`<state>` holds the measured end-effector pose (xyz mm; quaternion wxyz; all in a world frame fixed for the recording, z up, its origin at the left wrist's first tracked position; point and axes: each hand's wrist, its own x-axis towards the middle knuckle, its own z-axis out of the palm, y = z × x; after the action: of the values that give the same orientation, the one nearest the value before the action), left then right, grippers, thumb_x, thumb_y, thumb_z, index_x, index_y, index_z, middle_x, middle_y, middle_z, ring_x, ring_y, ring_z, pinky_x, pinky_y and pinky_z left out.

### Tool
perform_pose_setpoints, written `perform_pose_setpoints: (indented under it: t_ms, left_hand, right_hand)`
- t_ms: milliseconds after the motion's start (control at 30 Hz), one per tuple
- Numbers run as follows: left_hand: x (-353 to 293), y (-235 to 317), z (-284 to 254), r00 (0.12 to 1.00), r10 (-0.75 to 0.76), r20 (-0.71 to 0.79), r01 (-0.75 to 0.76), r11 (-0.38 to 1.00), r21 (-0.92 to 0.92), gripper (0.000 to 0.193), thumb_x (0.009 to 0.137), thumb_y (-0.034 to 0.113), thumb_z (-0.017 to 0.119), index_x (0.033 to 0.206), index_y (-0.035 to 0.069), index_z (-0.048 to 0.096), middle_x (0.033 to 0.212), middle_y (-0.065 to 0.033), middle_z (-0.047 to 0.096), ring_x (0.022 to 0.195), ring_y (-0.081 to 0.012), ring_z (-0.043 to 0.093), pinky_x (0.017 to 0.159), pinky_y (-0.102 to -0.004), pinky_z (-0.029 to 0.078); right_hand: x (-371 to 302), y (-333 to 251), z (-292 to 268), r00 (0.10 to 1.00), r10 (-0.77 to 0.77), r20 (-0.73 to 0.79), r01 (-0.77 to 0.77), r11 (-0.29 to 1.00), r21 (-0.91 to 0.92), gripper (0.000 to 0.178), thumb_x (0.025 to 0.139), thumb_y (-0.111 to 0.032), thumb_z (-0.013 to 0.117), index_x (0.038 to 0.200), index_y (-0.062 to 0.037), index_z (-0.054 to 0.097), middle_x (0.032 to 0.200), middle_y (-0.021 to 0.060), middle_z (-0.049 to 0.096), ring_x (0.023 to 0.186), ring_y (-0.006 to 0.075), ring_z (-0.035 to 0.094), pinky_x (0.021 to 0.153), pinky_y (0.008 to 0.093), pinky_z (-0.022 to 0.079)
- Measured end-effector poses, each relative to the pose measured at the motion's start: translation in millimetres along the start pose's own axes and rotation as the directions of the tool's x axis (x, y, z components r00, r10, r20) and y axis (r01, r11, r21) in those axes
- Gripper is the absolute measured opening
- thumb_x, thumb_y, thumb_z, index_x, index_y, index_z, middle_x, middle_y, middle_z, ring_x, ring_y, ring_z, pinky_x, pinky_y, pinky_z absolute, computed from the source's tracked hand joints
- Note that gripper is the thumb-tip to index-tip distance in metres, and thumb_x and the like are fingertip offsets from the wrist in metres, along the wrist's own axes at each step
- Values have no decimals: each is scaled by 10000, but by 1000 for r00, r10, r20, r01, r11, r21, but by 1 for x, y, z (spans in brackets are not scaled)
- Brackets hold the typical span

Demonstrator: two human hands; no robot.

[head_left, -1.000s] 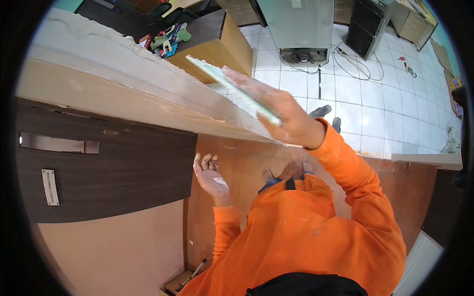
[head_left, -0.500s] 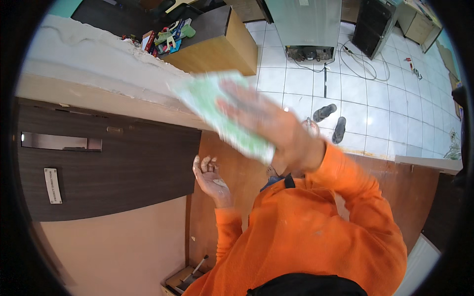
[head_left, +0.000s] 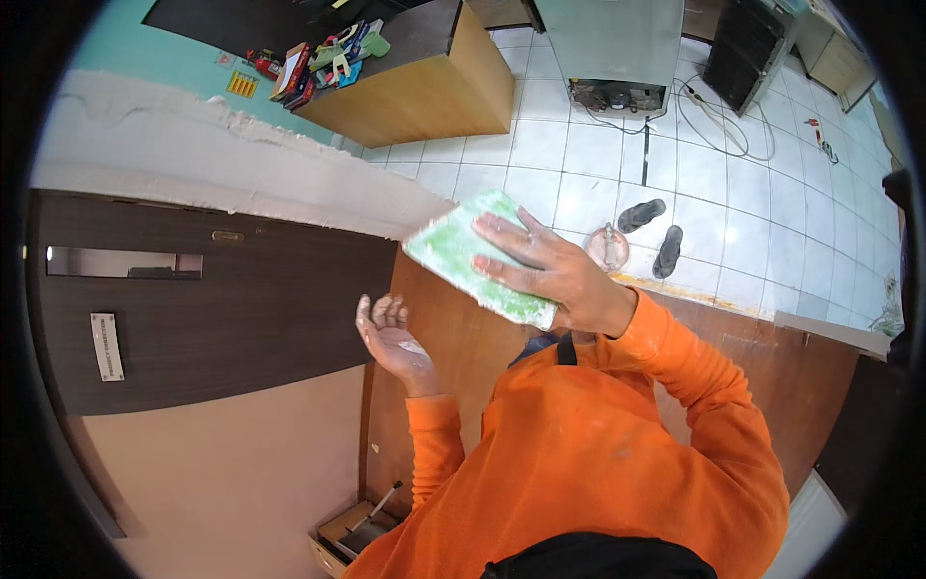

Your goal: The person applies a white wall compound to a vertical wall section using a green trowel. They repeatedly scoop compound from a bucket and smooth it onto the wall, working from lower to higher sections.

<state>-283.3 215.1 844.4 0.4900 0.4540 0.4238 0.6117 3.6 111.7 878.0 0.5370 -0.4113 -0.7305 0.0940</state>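
Observation:
My right hand point(head_left: 555, 270) holds a flat green plastering board point(head_left: 468, 253), thickly smeared with white along its face and edges. The fingers lie spread over the board; the thumb is hidden. The board's left corner is beside the end of the rough, white-coated wall edge point(head_left: 260, 159); I cannot tell whether they touch. Below and left of the board, my left hand point(head_left: 397, 340) is raised with its palm up, fingers apart and loosely bent. White smears mark its palm and fingertips, and nothing is in it.
A dark door point(head_left: 193, 318) fills the left side. On the tiled floor are a round pinkish pan point(head_left: 608, 249) and two dark sandals point(head_left: 654, 236). Farther off stand a wooden desk point(head_left: 424, 96) with a pile of small items, a fridge point(head_left: 612, 48) and a loose cable point(head_left: 719, 145).
The board in my right hand has come down and to the right, away from the wall edge's face. My left hand has shifted slightly left and up, still open.

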Motion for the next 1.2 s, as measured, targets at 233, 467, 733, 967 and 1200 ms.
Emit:
perform_pose_setpoints:
  t_ms: [233,467,733,967,1200]
  left_hand:
    - [47,43,59,786,601,147,-618,759,204,491,1104,370,391,1413,-5,463,1187,-153,650,1149,-250,591,989,-395,421]
    - [71,79,87,690,722,50,-723,691,4,526,1086,386,377,1384,-44,434,1264,-210,616,1222,-319,583,1077,-419,434]
    - [111,108,129,431,899,80,-902,425,81,431,1076,263,487,1357,-58,426,1417,-233,499,1293,-295,516,1103,-448,427]
    - [125,118,177,389,921,21,-916,389,-100,444,1079,269,476,1386,-42,395,1456,-213,426,1310,-294,485,1115,-455,418]
    - [126,120,178,289,954,82,-957,289,7,449,1081,265,457,1408,-26,357,1496,-206,353,1345,-312,441,1152,-479,378]
  right_hand:
    - [56,-29,54,949,43,-312,-72,994,-81,699,984,-278,600,1608,-79,356,1658,317,249,1541,496,248,1231,617,205]
    - [31,-54,72,980,-15,-198,-25,980,-195,568,970,-137,556,1531,-103,474,1597,302,385,1484,464,388,1185,635,331]
    - [103,-29,-41,955,-261,-142,216,939,-269,555,936,-282,652,1484,-221,587,1598,141,472,1466,410,446,1177,624,341]
    - [54,5,-7,983,-148,112,179,915,-361,619,901,-207,664,1484,-385,557,1620,65,455,1469,380,447,1190,622,353]
    - [0,10,-17,991,16,-130,5,986,164,592,998,-154,593,1564,-265,456,1607,69,470,1497,362,406,1259,573,239]
